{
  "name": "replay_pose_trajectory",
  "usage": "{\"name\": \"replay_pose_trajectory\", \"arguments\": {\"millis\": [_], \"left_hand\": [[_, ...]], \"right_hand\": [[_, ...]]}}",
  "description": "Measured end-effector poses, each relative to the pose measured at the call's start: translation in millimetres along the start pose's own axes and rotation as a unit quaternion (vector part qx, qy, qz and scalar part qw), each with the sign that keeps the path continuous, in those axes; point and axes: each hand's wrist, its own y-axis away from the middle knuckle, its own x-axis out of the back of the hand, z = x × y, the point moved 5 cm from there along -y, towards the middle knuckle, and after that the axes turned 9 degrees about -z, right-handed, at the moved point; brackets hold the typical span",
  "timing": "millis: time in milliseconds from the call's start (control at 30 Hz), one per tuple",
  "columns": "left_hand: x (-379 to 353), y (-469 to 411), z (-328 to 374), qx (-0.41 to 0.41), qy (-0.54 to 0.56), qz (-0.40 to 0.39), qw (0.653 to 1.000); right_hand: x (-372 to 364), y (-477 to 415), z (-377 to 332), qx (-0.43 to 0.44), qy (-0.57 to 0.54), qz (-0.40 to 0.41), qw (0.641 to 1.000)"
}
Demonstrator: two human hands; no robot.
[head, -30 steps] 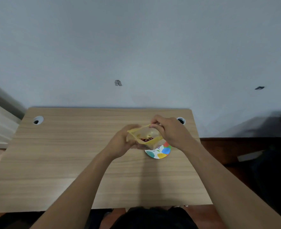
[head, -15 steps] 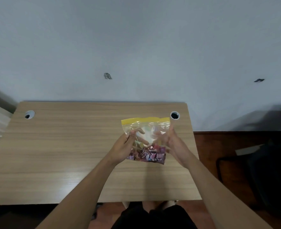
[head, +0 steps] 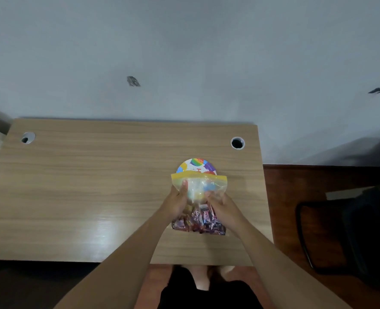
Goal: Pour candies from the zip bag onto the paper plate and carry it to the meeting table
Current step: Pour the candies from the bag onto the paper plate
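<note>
Zip bag (head: 199,198): clear, yellow strip uppermost, wrapped candies (head: 199,223) bunched below both hands. Paper plate (head: 197,166): colourful, flat, just beyond the fingertips, partly hidden.

The rectangular bench (head: 77,197) has a light wood-grain top, smooth and a little glossy, with a pale reflection of light near its front edge, and two round cable holes with grey plastic-looking rings (head: 237,143) in its far corners. The clear plastic zip bag with a yellow closing strip (head: 199,188) is thin, shiny and wrinkled, and the dark candy wrappers (head: 199,221) inside it look glossy. The round paper plate with colourful print (head: 197,165) looks smooth, and the grey wall (head: 184,52) behind is matt.
</note>
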Motion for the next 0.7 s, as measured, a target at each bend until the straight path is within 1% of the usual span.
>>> {"name": "replay_pose_trajectory", "arguments": {"millis": [67,133,300,467,567,700], "left_hand": [[-0.9,-8.6,-20.5,0.074,0.008,0.013,0.997],[-2.2,-14.7,-37.7,0.118,0.009,0.01,0.993],[-9.5,-20.5,-50.0,0.133,-0.004,-0.016,0.991],[-15.1,-20.0,-48.8,0.132,-0.005,-0.047,0.99],[-16.4,-23.5,-52.0,0.142,-0.02,-0.05,0.988],[-19.1,-21.2,-51.7,0.155,-0.004,-0.056,0.986]], "right_hand": [[-0.7,-7.2,7.3,-0.013,0.011,-0.004,1.0],[-1.7,-16.4,18.7,-0.034,0.016,-0.003,0.999],[-4.2,-34.8,35.4,-0.06,0.036,-0.008,0.998],[-7.9,-41.2,34.6,-0.064,0.051,-0.039,0.996],[-7.0,-43.6,38.3,-0.087,0.057,-0.043,0.994],[-8.4,-44.2,42.2,-0.095,0.065,-0.049,0.992]]}}
